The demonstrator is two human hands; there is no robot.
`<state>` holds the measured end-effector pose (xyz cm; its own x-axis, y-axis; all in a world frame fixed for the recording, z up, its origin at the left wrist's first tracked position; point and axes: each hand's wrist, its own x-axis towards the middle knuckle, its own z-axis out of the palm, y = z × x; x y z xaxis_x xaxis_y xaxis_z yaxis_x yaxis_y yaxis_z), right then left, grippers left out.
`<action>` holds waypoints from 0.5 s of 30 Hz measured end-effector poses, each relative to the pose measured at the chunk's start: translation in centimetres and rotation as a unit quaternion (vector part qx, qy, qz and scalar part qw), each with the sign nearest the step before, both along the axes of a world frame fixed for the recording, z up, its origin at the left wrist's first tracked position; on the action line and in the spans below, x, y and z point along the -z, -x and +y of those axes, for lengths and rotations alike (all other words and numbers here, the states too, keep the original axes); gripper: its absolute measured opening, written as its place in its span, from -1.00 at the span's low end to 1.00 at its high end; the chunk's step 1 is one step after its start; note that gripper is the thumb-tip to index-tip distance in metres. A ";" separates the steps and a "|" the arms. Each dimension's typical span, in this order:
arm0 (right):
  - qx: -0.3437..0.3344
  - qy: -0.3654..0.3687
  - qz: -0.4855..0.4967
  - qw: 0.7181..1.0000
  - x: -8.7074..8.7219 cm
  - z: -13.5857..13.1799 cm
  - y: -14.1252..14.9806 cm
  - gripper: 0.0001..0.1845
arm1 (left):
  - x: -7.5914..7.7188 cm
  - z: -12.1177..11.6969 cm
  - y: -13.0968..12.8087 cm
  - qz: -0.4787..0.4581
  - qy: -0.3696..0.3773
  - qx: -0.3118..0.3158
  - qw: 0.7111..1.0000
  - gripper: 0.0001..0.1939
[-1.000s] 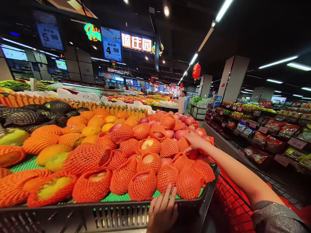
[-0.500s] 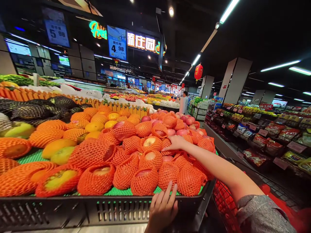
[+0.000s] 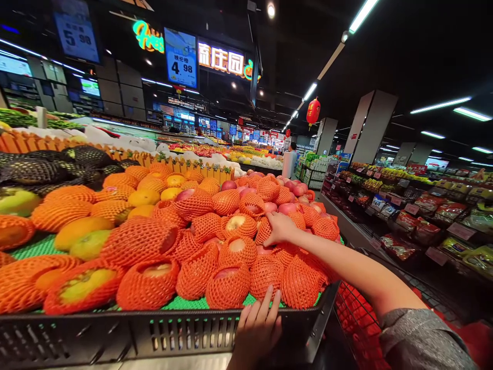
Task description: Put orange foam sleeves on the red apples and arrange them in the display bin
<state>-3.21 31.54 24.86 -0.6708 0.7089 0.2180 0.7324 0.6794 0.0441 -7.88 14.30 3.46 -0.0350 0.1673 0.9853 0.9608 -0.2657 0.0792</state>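
Observation:
My right hand (image 3: 281, 228) reaches over the heap from the right, thumb and fingers spread beside a small apple in an orange foam net (image 3: 263, 230). It seems to touch that apple; the far fingertips are partly hidden, and no fruit is lifted. My left hand (image 3: 259, 319) lies at the front edge of the black crate (image 3: 185, 334), fingers stretched over the rim just below a netted apple (image 3: 266, 275). Around both hands are several red apples, most in orange foam nets, such as one with its pale top showing (image 3: 235, 223).
Netted mangoes (image 3: 82, 231) lie left of the apples, with dark fruit in black nets (image 3: 38, 169) behind. A shopping cart (image 3: 360, 324) with red contents stands at the lower right. Shelves of packaged goods (image 3: 435, 205) line the right aisle. A person (image 3: 293, 150) is far back.
My right hand's thumb and fingers have spread wider beside the netted apple. My left hand stays on the crate rim. The view has shifted slightly.

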 end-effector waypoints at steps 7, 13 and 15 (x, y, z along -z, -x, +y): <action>-0.075 -0.069 0.141 0.985 -1.9 0.2 -3.6 -0.23 | 0.5 0.0 0.1 0.008 -0.009 -0.007 1.000 -0.44; -0.168 -0.027 0.159 0.973 -1.0 0.5 -4.4 -0.18 | 0.5 0.0 0.0 0.001 -0.008 -0.008 1.000 -0.43; -0.155 -0.005 0.166 0.974 0.1 0.6 -3.7 -0.21 | 0.4 0.0 0.0 0.003 -0.008 -0.010 1.000 -0.43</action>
<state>0.50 32.13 24.71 -0.7435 0.4810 0.4646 0.4676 0.8706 -0.1531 -7.93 14.28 3.11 -0.0324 0.1518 0.9879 0.9661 -0.2484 0.0699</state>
